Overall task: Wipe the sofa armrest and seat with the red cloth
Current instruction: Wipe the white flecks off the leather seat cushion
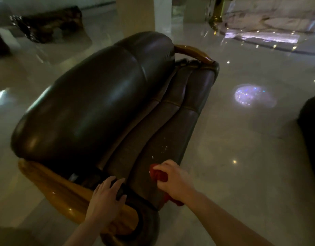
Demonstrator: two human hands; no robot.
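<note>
A dark brown leather sofa (92, 107) with wooden trim fills the middle of the view. Its seat (163, 139) runs away from me, with small white specks on it near its front edge. My right hand (172, 178) is shut on the bunched red cloth (159, 174) and presses it onto the near end of the seat. A corner of the cloth hangs out below my wrist. My left hand (107, 197) lies flat, fingers spread, on the near padded armrest (121, 190), above its wooden part (64, 190).
Glossy pale floor (241, 157) surrounds the sofa, with light spots reflected on it. Another dark seat's edge (311, 139) stands at the right. A dark carved wooden table (50, 23) is at the back left, a pillar (135, 15) behind the sofa.
</note>
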